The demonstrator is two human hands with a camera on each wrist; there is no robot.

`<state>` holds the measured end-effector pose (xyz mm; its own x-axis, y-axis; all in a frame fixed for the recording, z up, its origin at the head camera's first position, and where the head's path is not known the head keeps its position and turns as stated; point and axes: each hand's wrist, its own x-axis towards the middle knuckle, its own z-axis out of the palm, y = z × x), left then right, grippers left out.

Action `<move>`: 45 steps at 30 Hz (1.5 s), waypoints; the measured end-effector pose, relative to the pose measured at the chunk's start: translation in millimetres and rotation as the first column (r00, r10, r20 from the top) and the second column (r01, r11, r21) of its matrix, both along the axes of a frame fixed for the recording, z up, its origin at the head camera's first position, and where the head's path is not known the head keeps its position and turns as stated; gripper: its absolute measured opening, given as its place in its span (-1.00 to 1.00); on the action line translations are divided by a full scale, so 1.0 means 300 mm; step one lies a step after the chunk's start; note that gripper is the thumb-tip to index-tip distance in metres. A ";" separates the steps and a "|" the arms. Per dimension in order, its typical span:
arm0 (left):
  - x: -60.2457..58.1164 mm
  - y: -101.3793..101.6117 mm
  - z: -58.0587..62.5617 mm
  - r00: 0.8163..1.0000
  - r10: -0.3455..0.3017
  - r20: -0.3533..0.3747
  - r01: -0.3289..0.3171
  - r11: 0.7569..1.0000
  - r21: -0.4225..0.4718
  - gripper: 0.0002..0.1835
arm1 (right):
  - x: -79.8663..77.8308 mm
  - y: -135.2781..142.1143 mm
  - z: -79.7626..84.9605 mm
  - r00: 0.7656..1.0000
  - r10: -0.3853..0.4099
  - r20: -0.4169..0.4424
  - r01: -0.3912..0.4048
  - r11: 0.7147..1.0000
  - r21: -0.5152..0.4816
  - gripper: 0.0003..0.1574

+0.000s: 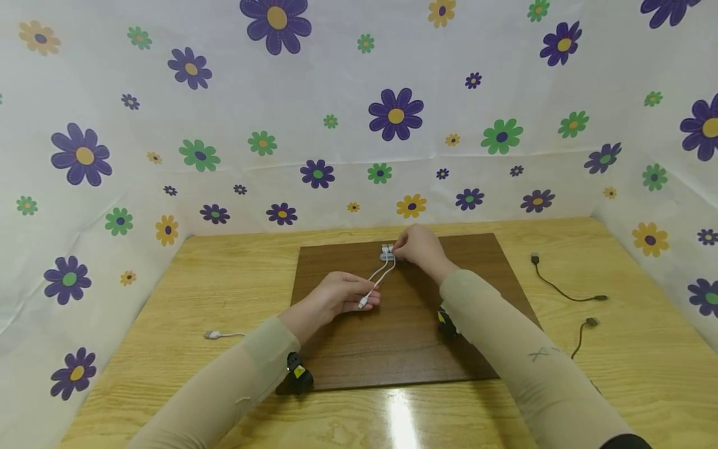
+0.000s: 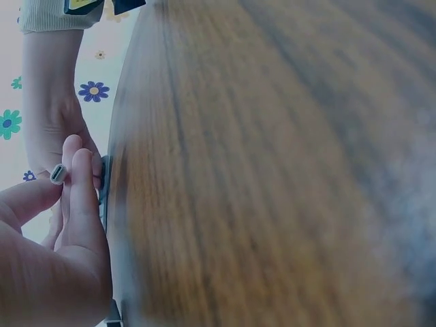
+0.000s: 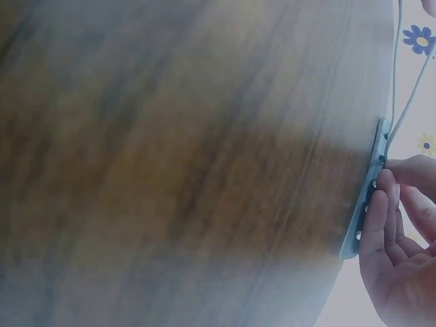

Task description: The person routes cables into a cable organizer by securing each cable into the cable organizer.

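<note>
A grey cable holder strip (image 3: pixel 361 204) with a row of slots lies near the far edge of the brown board (image 1: pixel 392 343). Two thin white charging cables (image 1: pixel 384 272) run from it toward me, their USB plugs (image 1: pixel 384 248) just beyond the strip. My right hand (image 1: pixel 423 249) pinches one cable close to the strip, and in the right wrist view its fingertips are right at the slots. Lower and to the left, my left hand (image 1: pixel 339 293) pinches the cable's small end connector (image 2: pixel 58 174) between thumb and fingers, its oval opening facing the left wrist camera.
Another white cable (image 1: pixel 212 335) lies left of the board, partly hidden by my left arm. On the right are a black cable (image 1: pixel 561 290) and a second dark one (image 1: pixel 580 337), partly behind my right sleeve. A flower-printed sheet (image 1: pixel 336 75) encloses the table's back and sides.
</note>
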<state>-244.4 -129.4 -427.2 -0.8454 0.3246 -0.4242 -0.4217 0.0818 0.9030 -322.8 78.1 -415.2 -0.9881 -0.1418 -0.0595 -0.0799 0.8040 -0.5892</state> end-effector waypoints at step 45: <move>-0.005 -0.024 -0.007 1.000 -0.029 -0.002 0.029 0.999 -0.042 -0.64 | 0.027 -0.021 0.014 0.993 0.115 -0.030 -0.108 0.978 0.177 -0.87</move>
